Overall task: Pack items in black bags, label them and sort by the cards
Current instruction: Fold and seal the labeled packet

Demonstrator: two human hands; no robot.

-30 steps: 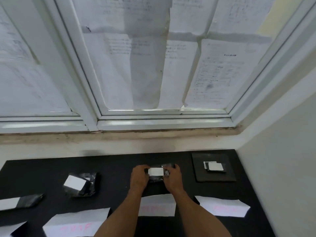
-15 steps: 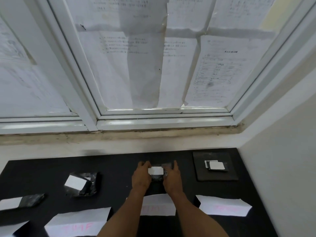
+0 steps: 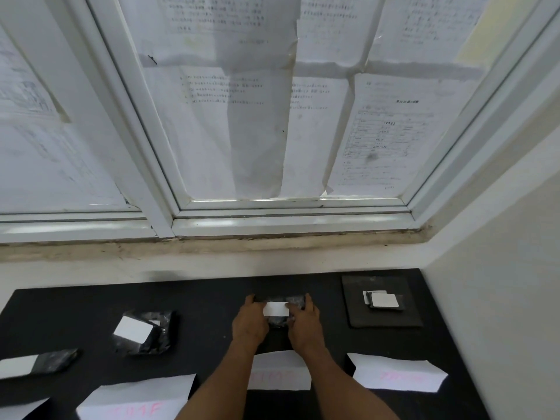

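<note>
Black bag (image 3: 280, 321), white label (image 3: 275, 309) on top, lies on the surface (image 3: 212, 298) just beyond the middle card (image 3: 278, 371). Left hand (image 3: 250, 324) fingers (image 3: 251, 299) curl round its left end, right hand (image 3: 304, 325) fingers (image 3: 308, 299) round its right end; both grasping. Count: three bags, second bag (image 3: 145, 331) and third bag (image 3: 45, 360) left of that card; four cards (image 3: 397, 375).

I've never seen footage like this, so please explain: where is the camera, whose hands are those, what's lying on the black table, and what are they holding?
No machine here: these are a person's hands, filmed by a camera worn on the head, looking forward and down. The left hand and right hand hold a black bag with a white label by its ends. On the black table lie two more labelled bags, paper cards with pink writing, and a dark pad carrying white labels.
</note>
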